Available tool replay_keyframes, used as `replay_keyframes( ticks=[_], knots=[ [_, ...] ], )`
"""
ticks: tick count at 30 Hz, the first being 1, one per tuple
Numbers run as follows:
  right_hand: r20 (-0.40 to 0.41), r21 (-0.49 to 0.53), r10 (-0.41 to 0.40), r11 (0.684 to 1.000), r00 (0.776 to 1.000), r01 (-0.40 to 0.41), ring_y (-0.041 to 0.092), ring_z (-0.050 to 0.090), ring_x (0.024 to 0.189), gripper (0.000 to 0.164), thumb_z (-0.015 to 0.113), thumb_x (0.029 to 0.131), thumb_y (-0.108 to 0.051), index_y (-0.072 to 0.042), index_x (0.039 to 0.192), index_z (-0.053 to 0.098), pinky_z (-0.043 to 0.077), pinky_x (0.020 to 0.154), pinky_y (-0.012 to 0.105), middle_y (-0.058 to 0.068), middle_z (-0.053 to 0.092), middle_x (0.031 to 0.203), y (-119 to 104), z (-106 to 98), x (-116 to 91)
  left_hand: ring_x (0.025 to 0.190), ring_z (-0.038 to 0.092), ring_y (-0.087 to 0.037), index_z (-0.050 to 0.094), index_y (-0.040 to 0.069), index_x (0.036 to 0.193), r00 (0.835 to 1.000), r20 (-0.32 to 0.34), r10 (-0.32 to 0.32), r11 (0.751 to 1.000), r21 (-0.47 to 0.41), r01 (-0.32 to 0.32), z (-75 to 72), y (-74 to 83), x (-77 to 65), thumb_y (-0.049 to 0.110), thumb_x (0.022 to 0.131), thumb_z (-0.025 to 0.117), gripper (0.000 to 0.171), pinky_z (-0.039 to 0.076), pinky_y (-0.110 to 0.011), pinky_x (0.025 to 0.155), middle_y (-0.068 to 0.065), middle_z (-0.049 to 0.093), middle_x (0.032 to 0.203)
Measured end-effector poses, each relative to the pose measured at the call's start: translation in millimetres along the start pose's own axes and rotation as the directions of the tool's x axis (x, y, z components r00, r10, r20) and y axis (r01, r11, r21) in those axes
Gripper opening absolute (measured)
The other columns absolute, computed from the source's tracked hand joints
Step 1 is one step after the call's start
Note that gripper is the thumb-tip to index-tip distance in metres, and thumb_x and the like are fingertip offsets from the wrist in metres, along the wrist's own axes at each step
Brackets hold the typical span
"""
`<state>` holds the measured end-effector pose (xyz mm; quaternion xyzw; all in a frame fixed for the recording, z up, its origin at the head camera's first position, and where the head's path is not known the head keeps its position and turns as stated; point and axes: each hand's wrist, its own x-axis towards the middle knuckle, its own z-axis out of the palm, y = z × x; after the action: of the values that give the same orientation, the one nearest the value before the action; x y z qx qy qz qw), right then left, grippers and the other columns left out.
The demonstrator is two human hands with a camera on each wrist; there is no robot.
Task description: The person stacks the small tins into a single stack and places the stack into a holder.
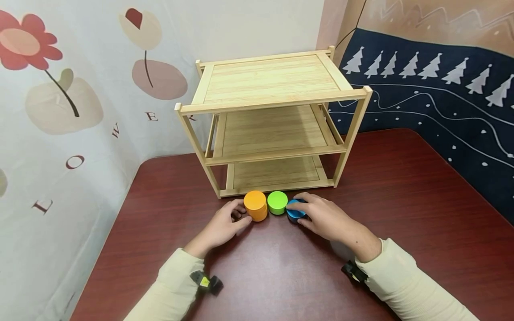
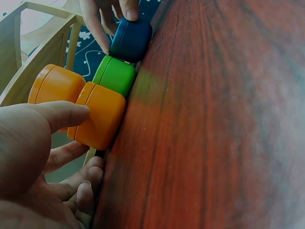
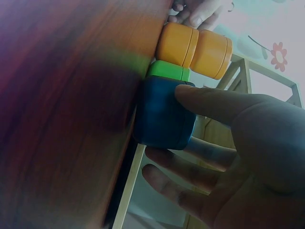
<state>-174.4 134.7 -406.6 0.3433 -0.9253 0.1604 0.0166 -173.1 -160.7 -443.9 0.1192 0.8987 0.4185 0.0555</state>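
Two orange round lidded tins (image 1: 255, 206) stand stacked on the table, one on top of the other. My left hand (image 1: 220, 226) is at the left of this stack, its thumb and fingers loosely bent beside the lower tin. Whether they touch it is hard to tell. A lime-green round tin (image 1: 277, 202) stands upright just right of the stack, with neither hand on it. To its right, my right hand (image 1: 327, 219) holds a blue round tin (image 3: 164, 114). The thumb lies on the near side and the fingers reach over and behind.
Right behind the tins rises a three-tier light wooden shelf (image 1: 273, 99). It stands on a dark red-brown wooden table (image 1: 257, 276). A white flower-printed cloth (image 1: 100, 89) hangs at left and back, and a navy tree-patterned cloth (image 1: 425, 98) at the right.
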Motion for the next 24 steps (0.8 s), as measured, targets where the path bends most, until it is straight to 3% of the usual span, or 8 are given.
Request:
replay_keyframes(
  ticks=[13,24],
  knots=[
    [-0.016,-0.009,-0.015,1.000,1.000,0.015,0.022,0.066,0.101,0.039,0.080,0.086,-0.020,-0.017,0.124,0.071,0.057,0.082,0.040,0.011,0.061,0.123,-2.4,-0.4,-2.4,0.095,0.060,-0.018,0.059,0.008,0.129,1.000,0.005,0.009,1.000,-0.005,-0.009,0.0,-1.0,-0.4,0.020,0.092,0.072,0.041,0.050,-0.034,0.085,-0.009,0.065,0.108],
    [-0.010,-0.014,-0.032,0.999,0.999,0.032,0.022,0.065,0.104,0.039,0.079,0.087,-0.023,-0.019,0.125,0.070,0.058,0.083,0.040,0.010,0.060,0.126,-8.8,-4.0,-2.2,0.095,0.060,-0.019,0.059,0.007,0.130,1.000,0.006,0.006,1.000,-0.015,-0.006,-1.6,0.3,-1.1,0.019,0.092,0.071,0.042,0.050,-0.035,0.085,-0.010,0.065,0.109]
  ],
)
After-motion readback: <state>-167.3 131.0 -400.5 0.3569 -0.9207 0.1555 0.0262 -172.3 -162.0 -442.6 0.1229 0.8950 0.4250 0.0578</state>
